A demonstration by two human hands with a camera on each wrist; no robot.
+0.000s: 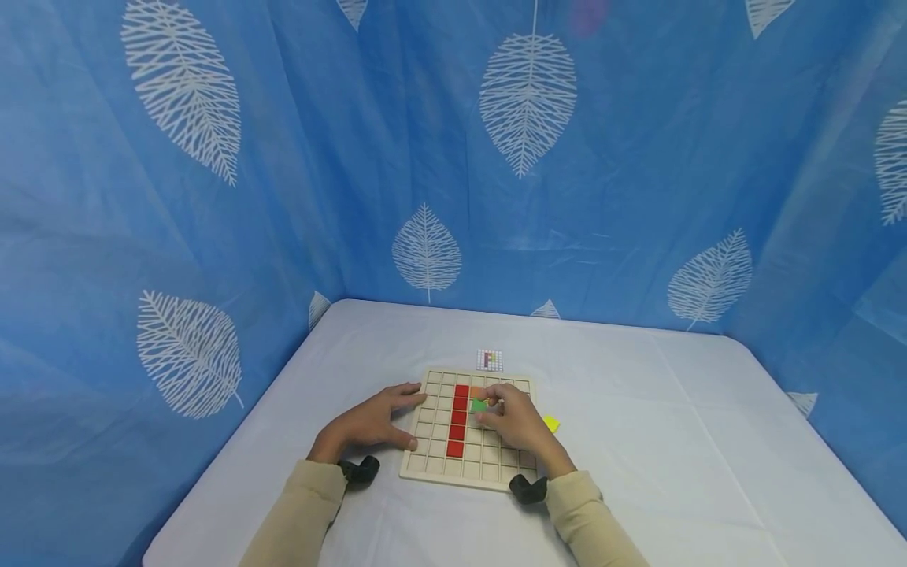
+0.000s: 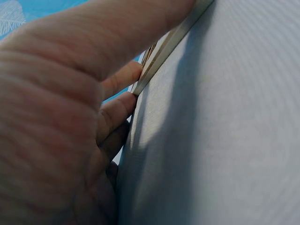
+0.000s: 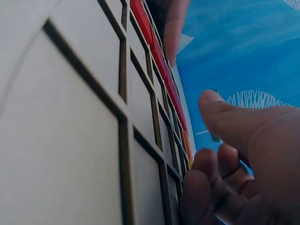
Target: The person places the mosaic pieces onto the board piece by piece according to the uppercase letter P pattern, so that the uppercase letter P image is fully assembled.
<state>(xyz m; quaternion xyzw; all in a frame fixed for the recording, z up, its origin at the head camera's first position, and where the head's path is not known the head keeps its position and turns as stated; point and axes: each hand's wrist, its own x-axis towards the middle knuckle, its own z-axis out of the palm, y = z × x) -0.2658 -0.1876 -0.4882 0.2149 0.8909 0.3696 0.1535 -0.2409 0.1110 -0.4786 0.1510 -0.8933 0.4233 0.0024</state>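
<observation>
A wooden grid board [image 1: 435, 466] lies on the white table. Five or so red tiles, several in one column, [image 1: 457, 432] fill part of it, with an orange tile [image 1: 476, 392] beside the top one. My left hand [image 1: 372, 419] spreads its thumb and fingers along the board's left edge, fingertips touching the rim [image 2: 161, 51]. Over the board, my right hand [image 1: 520, 421] pinches a green tile [image 1: 479, 406] between thumb and fingers. In the right wrist view the thumb mostly hides this green tile [image 3: 215, 137].
Behind the board lies a small pattern card [image 1: 490, 360] with a coloured grid. Yellow pieces [image 1: 551, 424] lie just right of the board, partly behind the right hand. Blue leaf-print cloth [image 1: 527, 220] hangs around the table's back and sides.
</observation>
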